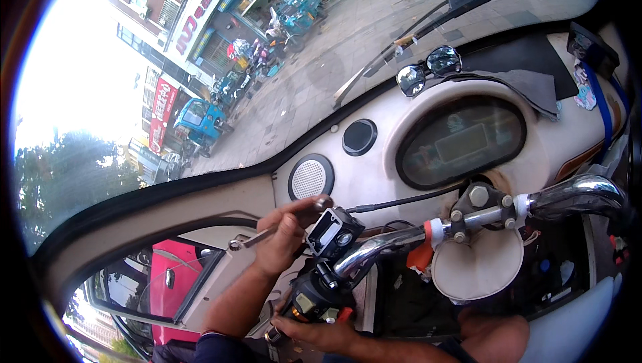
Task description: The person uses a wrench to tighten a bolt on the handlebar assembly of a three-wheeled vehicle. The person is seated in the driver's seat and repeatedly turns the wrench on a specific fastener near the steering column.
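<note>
A silver wrench (256, 237) is gripped in my left hand (279, 239), its ring end pointing left. The wrench's other end is beside a black brake fluid reservoir (329, 234) with a silver plate on its top. That reservoir sits on the left side of the chrome handlebar (364, 252). Just below it is a black switch housing (313, 298) with orange and red buttons. My right hand (304, 333) reaches across from the right and is closed around the left handlebar grip (273, 335); part of the grip is hidden by the fingers.
Above the handlebar clamp (478, 202) is an instrument panel (461, 142). Sunglasses (428, 70) lie on the dashboard by the windshield. A round speaker (311, 177) is set at left. A black cable (414, 198) runs behind the handlebar. Past the side window stands a red car (175, 283).
</note>
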A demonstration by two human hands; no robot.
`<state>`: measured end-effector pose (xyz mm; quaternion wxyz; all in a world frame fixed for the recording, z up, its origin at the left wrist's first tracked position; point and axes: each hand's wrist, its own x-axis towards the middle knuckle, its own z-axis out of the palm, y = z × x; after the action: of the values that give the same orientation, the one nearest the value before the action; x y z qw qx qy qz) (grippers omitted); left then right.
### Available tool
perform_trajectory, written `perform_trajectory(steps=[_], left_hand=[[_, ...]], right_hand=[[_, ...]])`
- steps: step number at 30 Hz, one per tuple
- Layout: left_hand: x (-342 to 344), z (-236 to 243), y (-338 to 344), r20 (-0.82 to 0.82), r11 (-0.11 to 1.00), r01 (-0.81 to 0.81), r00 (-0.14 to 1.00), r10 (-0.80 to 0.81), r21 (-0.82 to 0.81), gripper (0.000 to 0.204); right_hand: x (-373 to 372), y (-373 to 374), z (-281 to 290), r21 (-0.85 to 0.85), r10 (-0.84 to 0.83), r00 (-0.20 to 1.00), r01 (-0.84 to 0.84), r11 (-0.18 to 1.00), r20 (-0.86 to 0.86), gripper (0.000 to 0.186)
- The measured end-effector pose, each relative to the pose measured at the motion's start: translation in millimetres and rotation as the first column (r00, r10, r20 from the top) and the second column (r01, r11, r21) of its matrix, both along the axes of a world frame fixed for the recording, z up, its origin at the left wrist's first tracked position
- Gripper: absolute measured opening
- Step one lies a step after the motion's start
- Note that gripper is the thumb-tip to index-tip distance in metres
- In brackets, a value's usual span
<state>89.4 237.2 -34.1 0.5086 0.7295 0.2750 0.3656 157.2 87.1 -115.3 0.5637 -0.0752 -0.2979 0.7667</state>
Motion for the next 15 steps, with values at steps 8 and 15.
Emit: perform_trajectory(steps=[8, 15], left_hand=[[20.7, 72.8, 20.8, -0.396, 0.993, 0.12, 0.911, -0.115, -0.01, 0.039], [64.4, 119.8, 32.2, -0.748, 0.975, 0.206, 0.634, -0.199, -0.085, 0.03]], right_hand=[[13.7, -0.1, 10.9, -0.033, 0.013, 0.998, -0.01, 0.999, 0.067, 0.03], [18.0, 3.4, 5.4, -0.027, 0.174, 0.978, -0.172, 0.985, 0.114, 0.035]])
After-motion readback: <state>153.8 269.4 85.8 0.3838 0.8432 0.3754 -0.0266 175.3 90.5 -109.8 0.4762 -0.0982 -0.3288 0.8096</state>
